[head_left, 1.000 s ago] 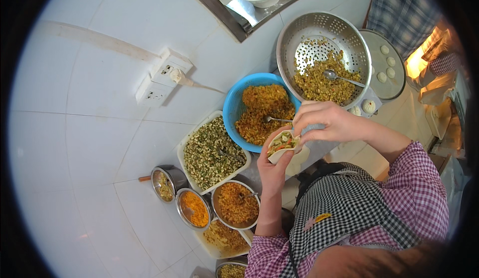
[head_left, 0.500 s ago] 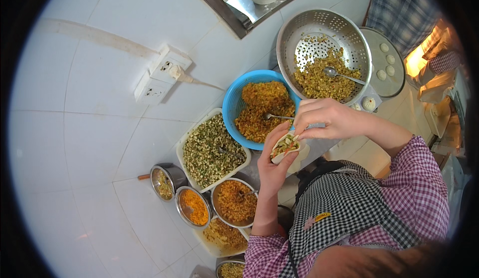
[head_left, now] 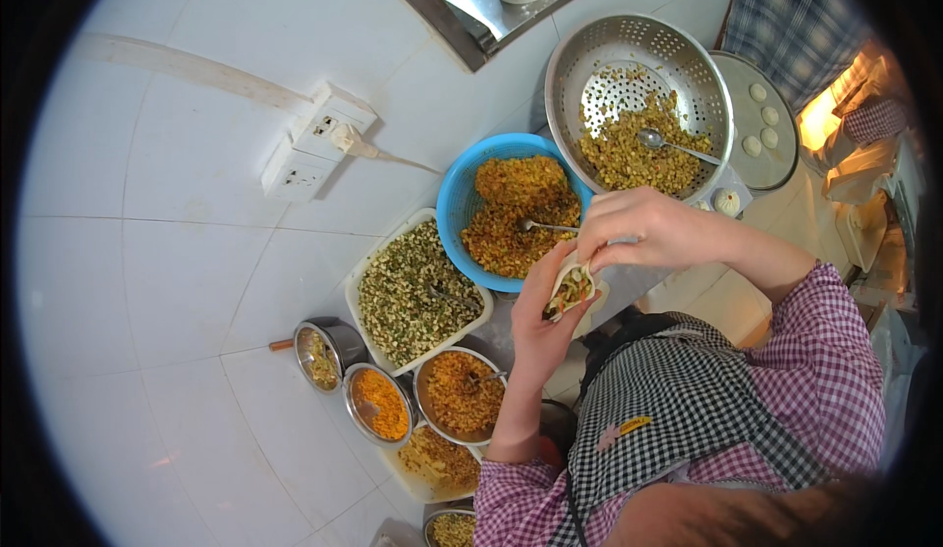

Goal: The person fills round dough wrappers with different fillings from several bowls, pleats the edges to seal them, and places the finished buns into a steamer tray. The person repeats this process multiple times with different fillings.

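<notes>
A round dough wrapper, an unclosed bun [head_left: 571, 290] with a chopped vegetable filling, rests cupped in my left hand [head_left: 539, 323]. My left fingers and thumb curve around its sides. From above, my right hand [head_left: 643, 233] pinches the upper rim of the dough, its fingertips pressed together. The filling shows through the open mouth of the bun. Just beyond both hands is a blue plastic basket [head_left: 452, 231] of orange-brown filling, a spoon [head_left: 545, 227] stuck in it.
A steel colander [head_left: 565, 66] of yellowish filling stands far right, near a round tray [head_left: 776, 169] with several buns. Leftward are a white tub [head_left: 359, 326] of green-flecked filling and several steel bowls [head_left: 419, 390]. A socket [head_left: 334, 120] with a plugged cable is on the tiled wall.
The bun has turned slightly in my left hand, and its rim is drawn up a little higher toward my right fingers. Both hands stay in nearly the same place.
</notes>
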Action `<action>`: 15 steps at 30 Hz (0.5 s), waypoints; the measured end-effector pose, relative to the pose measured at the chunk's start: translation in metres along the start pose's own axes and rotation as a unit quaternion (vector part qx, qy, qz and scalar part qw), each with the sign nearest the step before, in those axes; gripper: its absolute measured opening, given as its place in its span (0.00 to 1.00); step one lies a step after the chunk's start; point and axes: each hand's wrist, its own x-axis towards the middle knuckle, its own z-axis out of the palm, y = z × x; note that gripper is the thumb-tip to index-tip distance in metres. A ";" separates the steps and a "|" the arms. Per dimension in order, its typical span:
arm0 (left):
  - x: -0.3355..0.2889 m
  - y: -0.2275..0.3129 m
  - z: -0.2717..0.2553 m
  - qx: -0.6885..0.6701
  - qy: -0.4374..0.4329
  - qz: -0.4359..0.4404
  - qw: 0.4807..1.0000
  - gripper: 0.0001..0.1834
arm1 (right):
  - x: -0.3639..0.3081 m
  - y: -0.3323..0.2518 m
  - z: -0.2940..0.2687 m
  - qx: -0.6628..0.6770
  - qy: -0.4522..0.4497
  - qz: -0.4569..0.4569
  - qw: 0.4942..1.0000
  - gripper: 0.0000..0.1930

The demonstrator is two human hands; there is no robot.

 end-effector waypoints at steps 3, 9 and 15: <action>0.007 0.000 0.000 0.011 -0.011 0.025 1.000 0.37 | 0.001 0.001 -0.001 -0.023 -0.015 -0.027 0.999 0.06; 0.006 -0.001 0.003 -0.129 0.016 -0.089 0.987 0.35 | -0.003 0.002 0.003 0.010 0.010 -0.019 1.000 0.07; 0.011 -0.004 0.007 -0.037 0.006 -0.064 0.997 0.37 | 0.000 0.006 0.006 -0.077 0.022 -0.042 0.996 0.07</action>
